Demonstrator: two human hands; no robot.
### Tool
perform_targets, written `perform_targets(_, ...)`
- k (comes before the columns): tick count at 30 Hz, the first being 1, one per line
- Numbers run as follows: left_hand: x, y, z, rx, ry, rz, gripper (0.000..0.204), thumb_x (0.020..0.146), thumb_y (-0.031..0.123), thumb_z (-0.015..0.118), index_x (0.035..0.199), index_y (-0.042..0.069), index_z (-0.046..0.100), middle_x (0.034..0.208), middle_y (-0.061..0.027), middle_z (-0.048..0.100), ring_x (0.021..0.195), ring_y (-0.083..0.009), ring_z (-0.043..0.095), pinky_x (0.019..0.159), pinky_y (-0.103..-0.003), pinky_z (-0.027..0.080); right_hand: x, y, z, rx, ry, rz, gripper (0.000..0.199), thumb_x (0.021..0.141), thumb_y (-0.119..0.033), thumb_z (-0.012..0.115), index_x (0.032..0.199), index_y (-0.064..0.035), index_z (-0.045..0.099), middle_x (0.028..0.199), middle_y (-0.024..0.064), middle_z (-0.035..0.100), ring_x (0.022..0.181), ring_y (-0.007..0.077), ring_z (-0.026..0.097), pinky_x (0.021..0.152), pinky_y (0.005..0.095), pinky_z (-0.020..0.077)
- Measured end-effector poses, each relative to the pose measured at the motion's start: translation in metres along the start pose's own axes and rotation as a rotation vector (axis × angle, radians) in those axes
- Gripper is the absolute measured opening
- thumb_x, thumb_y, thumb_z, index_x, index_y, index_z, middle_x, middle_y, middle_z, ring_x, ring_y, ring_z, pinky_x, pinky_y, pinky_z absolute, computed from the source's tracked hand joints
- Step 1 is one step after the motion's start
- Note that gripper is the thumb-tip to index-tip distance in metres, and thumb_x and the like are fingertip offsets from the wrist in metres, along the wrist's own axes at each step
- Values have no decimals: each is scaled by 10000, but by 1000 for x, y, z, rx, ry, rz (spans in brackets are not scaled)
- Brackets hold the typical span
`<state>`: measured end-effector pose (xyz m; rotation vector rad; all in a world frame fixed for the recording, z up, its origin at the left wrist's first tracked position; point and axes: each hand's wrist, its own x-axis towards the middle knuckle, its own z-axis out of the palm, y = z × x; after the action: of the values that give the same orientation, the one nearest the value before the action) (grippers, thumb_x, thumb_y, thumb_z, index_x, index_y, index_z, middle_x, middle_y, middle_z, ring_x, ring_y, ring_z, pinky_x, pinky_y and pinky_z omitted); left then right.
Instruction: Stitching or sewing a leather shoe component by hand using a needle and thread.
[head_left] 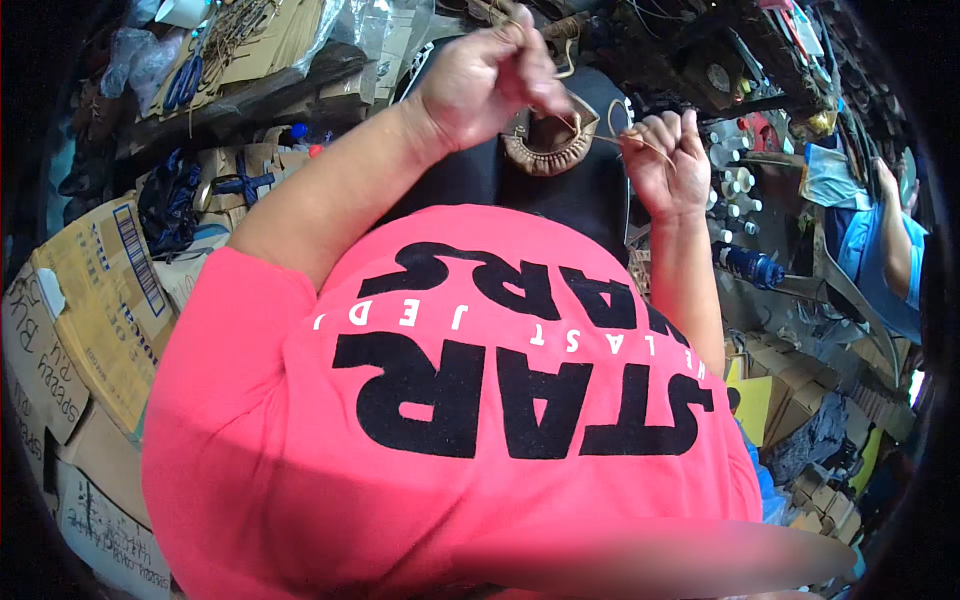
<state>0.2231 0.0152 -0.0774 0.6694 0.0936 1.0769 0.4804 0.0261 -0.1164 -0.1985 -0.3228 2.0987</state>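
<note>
My left hand (490, 80) is raised in front of me, fingers pinched on the top of a small curved woven piece (548, 158) made of tan cord. My right hand (668, 165) is closed on a thin tan strand (632, 135) that runs from the woven piece. The piece hangs between the two hands above my dark lap (560, 195). My pink shirt (450, 400) fills the lower half of the view and hides whatever lies below the hands.
Cardboard boxes (95, 300) are stacked at the left. Dark blue straps (170, 200) lie on them. White bottles (735, 180) and a blue bottle (750, 265) stand at the right. Another person in a blue sleeve (890, 250) is at the far right edge.
</note>
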Motion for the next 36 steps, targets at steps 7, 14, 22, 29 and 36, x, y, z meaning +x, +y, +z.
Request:
perform_targets(7,-20,26,-15,278,423,-16,414,973,362,367,679,88,466,609,-15,442,634,-158,507,852,-393,433,-31,-13,19,-415,336,15,440,974,-376,372,623,-110,383,530,3,336,508,155,333,713,345,404)
perform_targets(14,-92,124,-63,1525,457,-112,352,834,105,622,1183,72,593,1127,-54,592,954,-114,584,835,-246,467,-81,-104,-19,-1669,555,361,451,859,-208,623,1243,-1,510,1093,116,614,985,173,587,868,297,441)
perform_targets(22,-29,28,-6,1894,-347,-164,363,675,113,719,1032,113,650,1007,-96,558,952,-285,567,804,-364,468,30,-29,69,-1791,-36,290,373,849,-192,639,1190,-57,572,804,-22,553,780,61,509,726,210,422)
perform_targets(29,-16,-14,-14,2183,-553,-208,234,644,171,690,870,136,637,985,-60,557,808,-278,606,711,-413,476,44,-2,46,-1810,-17,734,295,841,-234,668,995,5,592,802,-8,595,721,67,513,630,214,424)
perform_targets(36,-35,-16,-10,2327,-368,-187,271,677,212,681,915,173,559,896,-49,531,807,-218,613,711,-372,414,-5,25,53,-1971,194,393,293,814,-269,668,902,9,645,716,84,637,664,91,536,633,286,458)
